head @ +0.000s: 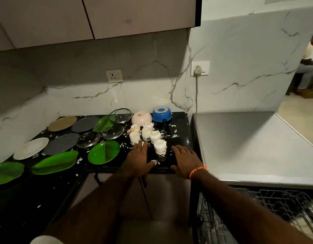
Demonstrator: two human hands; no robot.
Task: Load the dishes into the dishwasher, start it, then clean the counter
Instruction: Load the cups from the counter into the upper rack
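Both hands are laid flat on the near edge of the black counter [162, 166], fingers straight and nothing held. The left hand [139, 160] is stretched toward the cluster of white cups [147, 136], its fingertips beside the nearest ones; the right hand [184, 160] is set just right of the closest cup [160, 147]. The cups are stood upside down and bunched together, probably so they can be gathered quickly. Plates [31, 150], green leaf-shaped trays [103, 152] and glass lids [88, 139] are spread out singly to the left, with a blue pan [161, 115] at the far side. White scraps are scattered over the counter. The dishwasher [249, 147] is placed at the right, its wire rack [275, 206] pulled out and seemingly unloaded. Marbled wall and cabinets are seen beyond.
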